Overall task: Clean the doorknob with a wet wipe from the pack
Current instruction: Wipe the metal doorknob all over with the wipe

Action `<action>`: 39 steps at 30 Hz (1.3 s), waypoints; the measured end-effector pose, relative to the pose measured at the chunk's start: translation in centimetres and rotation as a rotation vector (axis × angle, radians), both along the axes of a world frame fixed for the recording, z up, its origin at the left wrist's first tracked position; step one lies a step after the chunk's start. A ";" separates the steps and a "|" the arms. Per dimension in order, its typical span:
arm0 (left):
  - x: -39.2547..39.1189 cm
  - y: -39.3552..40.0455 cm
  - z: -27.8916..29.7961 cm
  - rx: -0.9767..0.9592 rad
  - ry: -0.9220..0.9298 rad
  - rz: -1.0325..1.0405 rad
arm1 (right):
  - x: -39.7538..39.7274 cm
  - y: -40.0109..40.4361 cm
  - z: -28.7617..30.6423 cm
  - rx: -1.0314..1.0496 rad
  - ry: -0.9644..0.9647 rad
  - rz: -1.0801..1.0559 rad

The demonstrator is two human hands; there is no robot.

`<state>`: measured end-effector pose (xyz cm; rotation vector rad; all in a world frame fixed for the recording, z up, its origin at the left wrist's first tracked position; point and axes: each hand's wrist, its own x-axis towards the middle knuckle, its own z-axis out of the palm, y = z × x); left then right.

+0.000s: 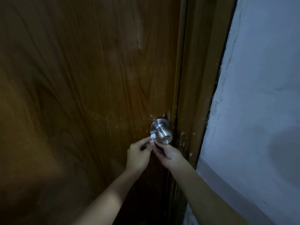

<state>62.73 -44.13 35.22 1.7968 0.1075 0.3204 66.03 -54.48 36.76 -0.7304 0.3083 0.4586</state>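
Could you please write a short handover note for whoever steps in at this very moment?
Left hand: pinching the small white wet wipe at the lower left of the doorknob.
Right hand: fingers closed just below the knob, also at the wipe.
Done: wipe is out and at the knob.
Left: how much is already wiped cannot be told. The pack is not in view.

No writing could be read anywhere. The door showed only wood grain, the knob bare brushed metal with no brand mark that I could make out, and the wall plain paint. The wipe was too small and crumpled to show any print.
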 end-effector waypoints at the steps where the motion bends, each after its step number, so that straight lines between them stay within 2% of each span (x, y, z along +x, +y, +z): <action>1: 0.0 -0.1 0.1 0.030 -0.003 0.018 | 0.0 -0.1 0.0 0.020 0.012 -0.019; 4: -0.2 -0.6 0.7 0.064 -0.022 0.111 | 0.0 -0.4 0.2 0.062 0.020 -0.133; 8: -0.2 -1.5 1.7 0.023 -0.025 0.139 | -0.9 -1.2 1.1 -0.119 -0.078 -0.328; 12: 0.1 -2.2 2.2 0.079 -0.019 0.200 | -2.0 -1.2 1.6 -0.256 -0.299 -0.360; 17: 0.1 -2.3 2.3 0.133 -0.031 0.197 | -2.2 -0.6 0.8 -0.426 -0.488 -0.368; 20: 0.2 -2.0 2.4 0.176 -0.028 0.191 | -2.1 -0.8 1.2 -0.621 -0.688 -0.311; 23: 0.4 -1.7 2.3 0.181 -0.013 0.191 | -1.9 -0.9 2.2 -0.942 -0.957 -0.159; 25: 0.5 -1.6 2.4 0.174 -0.008 0.184 | -1.5 -1.0 2.5 -1.089 -1.051 -0.137; 32: 0.3 -1.7 2.5 0.223 -0.013 0.200 | -1.6 -0.8 2.4 -1.083 -0.855 -0.154; 36: 0.2 -1.7 2.1 0.268 -0.028 0.198 | -2.0 -0.7 2.9 -0.934 -0.664 -0.134; 39: 0.1 -1.8 1.8 0.273 -0.045 0.181 | -1.5 -0.7 3.2 -0.668 -0.407 -0.176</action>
